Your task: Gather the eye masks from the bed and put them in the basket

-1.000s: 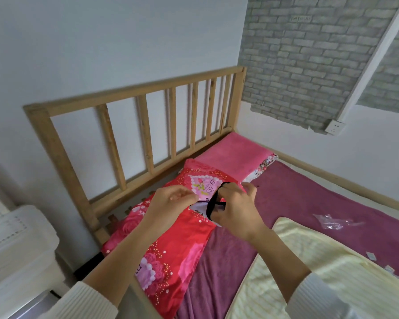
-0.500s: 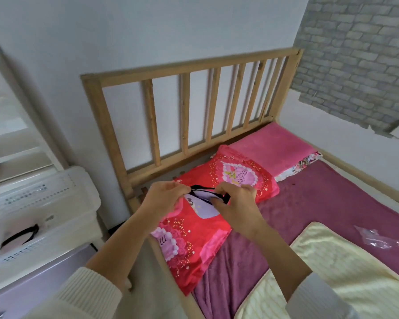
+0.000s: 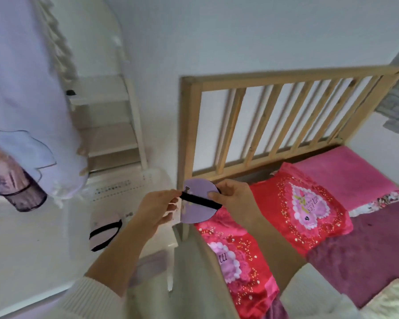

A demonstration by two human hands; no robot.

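Note:
A lilac eye mask (image 3: 197, 209) with a black strap is held up in the air over the bed's corner post. My left hand (image 3: 158, 209) pinches the strap's left end and my right hand (image 3: 234, 198) grips the mask's right side. Beside the bed stands a white slotted basket (image 3: 124, 185). A second pale eye mask (image 3: 105, 232) with a black strap lies inside it, below and left of my left hand.
A wooden slatted headboard (image 3: 286, 120) runs behind the bed. Two red floral pillows (image 3: 302, 208) and a pink one (image 3: 346, 176) lie on the purple blanket (image 3: 366, 249). White shelves (image 3: 111, 125) stand behind the basket. A pale garment (image 3: 21, 111) hangs at the left.
The view has swung left toward the basket. Both hands have lifted the lilac mask off the red pillow and carried it left, past the bed's corner post.

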